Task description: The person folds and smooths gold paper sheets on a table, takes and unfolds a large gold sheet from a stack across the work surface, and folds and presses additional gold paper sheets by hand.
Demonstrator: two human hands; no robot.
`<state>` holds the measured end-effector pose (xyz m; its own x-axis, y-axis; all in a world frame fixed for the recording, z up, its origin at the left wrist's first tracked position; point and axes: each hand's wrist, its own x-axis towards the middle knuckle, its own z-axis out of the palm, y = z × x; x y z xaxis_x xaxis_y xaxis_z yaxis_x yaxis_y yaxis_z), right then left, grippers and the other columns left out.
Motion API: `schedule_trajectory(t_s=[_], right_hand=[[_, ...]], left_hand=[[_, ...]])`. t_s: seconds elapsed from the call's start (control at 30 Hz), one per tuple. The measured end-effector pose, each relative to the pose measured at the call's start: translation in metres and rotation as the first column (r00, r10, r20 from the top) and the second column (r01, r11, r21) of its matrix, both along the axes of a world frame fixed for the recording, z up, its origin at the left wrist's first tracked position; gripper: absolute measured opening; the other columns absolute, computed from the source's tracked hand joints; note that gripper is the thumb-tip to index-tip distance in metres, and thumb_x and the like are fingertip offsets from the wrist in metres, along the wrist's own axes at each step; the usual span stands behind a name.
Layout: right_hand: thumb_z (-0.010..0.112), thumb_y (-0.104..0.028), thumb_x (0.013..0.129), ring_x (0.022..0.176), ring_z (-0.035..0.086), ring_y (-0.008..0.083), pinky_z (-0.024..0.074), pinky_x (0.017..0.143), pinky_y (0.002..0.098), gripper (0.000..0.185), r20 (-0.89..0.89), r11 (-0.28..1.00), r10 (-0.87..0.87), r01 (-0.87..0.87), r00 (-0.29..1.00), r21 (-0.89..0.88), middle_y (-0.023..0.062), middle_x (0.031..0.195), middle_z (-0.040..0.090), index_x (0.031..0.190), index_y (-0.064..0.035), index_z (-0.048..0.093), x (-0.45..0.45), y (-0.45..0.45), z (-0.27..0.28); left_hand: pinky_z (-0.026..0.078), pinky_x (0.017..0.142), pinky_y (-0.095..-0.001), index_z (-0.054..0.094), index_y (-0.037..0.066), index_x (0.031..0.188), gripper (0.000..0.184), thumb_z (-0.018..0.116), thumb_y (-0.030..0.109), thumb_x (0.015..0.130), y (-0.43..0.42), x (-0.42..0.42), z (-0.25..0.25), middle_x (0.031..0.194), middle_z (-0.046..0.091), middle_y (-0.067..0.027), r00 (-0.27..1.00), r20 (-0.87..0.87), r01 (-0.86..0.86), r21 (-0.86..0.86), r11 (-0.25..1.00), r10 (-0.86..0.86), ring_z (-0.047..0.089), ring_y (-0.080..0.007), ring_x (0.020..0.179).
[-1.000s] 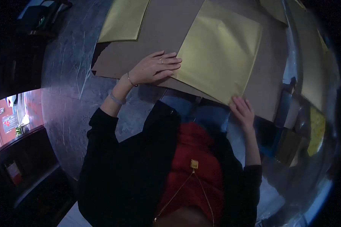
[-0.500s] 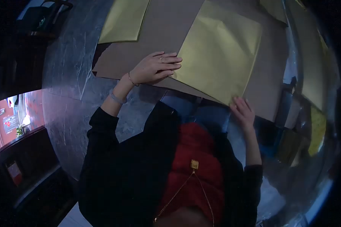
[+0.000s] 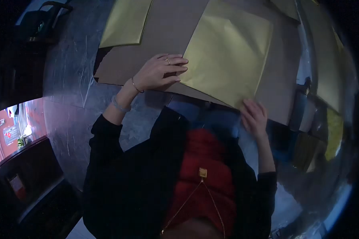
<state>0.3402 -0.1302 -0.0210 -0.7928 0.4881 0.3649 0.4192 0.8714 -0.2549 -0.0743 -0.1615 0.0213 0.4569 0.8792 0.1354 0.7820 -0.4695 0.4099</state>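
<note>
A large gold-yellow sheet, like paper or thin card with soft creases, lies at a slant on a brown cardboard surface. My left hand rests palm down at its left edge, fingers stretched and slightly apart, fingertips over the sheet's margin. A ring and bracelets show on that hand and wrist. At the sheet's near right corner, my right hand has its bent fingers closed on the corner; the fingertips are a little blurred and cover the corner itself.
Another gold sheet lies at the upper left of the cardboard. More gold sheets are at the right. A dark chair stands at lower left on the grey floor. A dark object with a handle is at upper left.
The whole view has shifted slightly, with the sheets and hands a little further left. Both hands keep their places at the sheet's edge and corner.
</note>
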Motion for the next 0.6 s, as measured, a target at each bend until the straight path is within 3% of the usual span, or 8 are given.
schedule_trajectory(t_s=[0.13, 0.2, 0.27, 0.37, 0.47, 0.6], right_hand=[[0.069, -0.014, 0.075, 0.119, 0.052, 0.0241, 0.0318, 0.103, 0.0426, 0.047, -0.084, 0.997, -0.033, 0.039, 0.996, 0.071, 0.0060, 0.131, 0.053, 0.120, -0.0131, 0.059, -0.040, -0.014, 0.014], [0.066, -0.020, 0.080, 0.125, 0.045, 0.0241, 0.0291, 0.105, 0.0442, 0.050, -0.038, 0.988, -0.081, 0.076, 0.996, -0.134, 0.0078, 0.137, 0.046, 0.127, -0.0117, 0.052, -0.087, -0.023, 0.033], [0.059, -0.032, 0.086, 0.132, 0.036, 0.0237, 0.0267, 0.107, 0.0454, 0.054, -0.003, 0.979, -0.105, 0.103, 0.994, -0.177, 0.0090, 0.142, 0.039, 0.133, -0.0089, 0.046, -0.136, -0.031, 0.041], [0.055, -0.033, 0.088, 0.135, 0.030, 0.0249, 0.0220, 0.110, 0.0464, 0.061, 0.027, 0.964, -0.088, 0.092, 0.996, -0.249, 0.0105, 0.146, 0.033, 0.139, -0.0070, 0.036, -0.187, -0.032, 0.037], [0.043, -0.044, 0.092, 0.138, 0.025, 0.0221, 0.0184, 0.111, 0.0459, 0.062, 0.071, 0.965, -0.140, 0.153, 0.988, -0.215, 0.0072, 0.149, 0.028, 0.142, -0.0092, 0.032, -0.192, -0.033, 0.013], [0.044, -0.042, 0.092, 0.138, 0.025, 0.0213, 0.0168, 0.112, 0.0458, 0.059, 0.183, 0.963, -0.127, 0.166, 0.975, -0.212, 0.0052, 0.149, 0.029, 0.142, -0.0114, 0.033, -0.160, -0.025, 0.017]], left_hand=[[0.039, 0.097, -0.0392, 0.065, 0.016, 0.109, 0.032, 0.066, 0.025, 0.078, 0.002, 0.007, 0.011, 0.126, 0.055, -0.0008, 0.998, -0.059, -0.031, -0.053, 0.998, 0.028, 0.049, -0.0225, 0.120], [0.039, 0.097, -0.0392, 0.065, 0.015, 0.109, 0.033, 0.066, 0.024, 0.077, 0.003, 0.008, 0.013, 0.126, 0.055, -0.0012, 0.998, -0.051, -0.026, -0.061, 0.998, 0.023, 0.049, -0.0229, 0.119], [0.039, 0.097, -0.0397, 0.064, 0.014, 0.109, 0.033, 0.066, 0.023, 0.077, 0.003, 0.011, 0.017, 0.125, 0.055, -0.0019, 0.999, -0.046, -0.026, -0.066, 0.997, 0.023, 0.049, -0.0231, 0.119], [0.039, 0.097, -0.0397, 0.064, 0.012, 0.109, 0.033, 0.066, 0.023, 0.078, 0.003, 0.010, 0.014, 0.126, 0.055, -0.0022, 0.996, -0.078, -0.040, -0.069, 0.997, 0.035, 0.048, -0.0229, 0.120], [0.038, 0.098, -0.0391, 0.063, 0.012, 0.111, 0.035, 0.066, 0.024, 0.079, 0.003, 0.007, 0.010, 0.127, 0.054, -0.0022, 0.999, -0.044, -0.033, -0.084, 0.996, 0.029, 0.047, -0.0231, 0.121], [0.037, 0.099, -0.0399, 0.063, 0.014, 0.112, 0.037, 0.067, 0.024, 0.077, 0.002, 0.011, 0.014, 0.128, 0.053, -0.0018, 0.998, -0.050, -0.042, -0.112, 0.993, 0.036, 0.047, -0.0236, 0.122]])
